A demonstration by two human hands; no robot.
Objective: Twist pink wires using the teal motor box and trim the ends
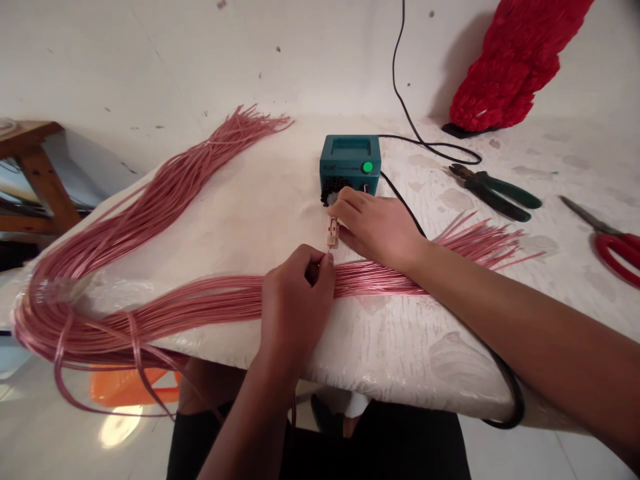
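Note:
My left hand is closed in a pinch on the end of a thin pink wire, just over the near bundle of pink wires. That wire's tip meets the lower end of a small pale connector-like piece. My right hand has its fingers closed at the upper end of this piece, right in front of a teal box-shaped machine. The machine has a green button and a dark, ridged round part at its front, partly hidden by my fingers. My right wrist lies across the wire bundle.
The wire bundle loops at the table's left end, its far tips near the wall. Green-handled cutting pliers and red-handled scissors lie right. A black cable, a red ruffled object and a wooden stand are around.

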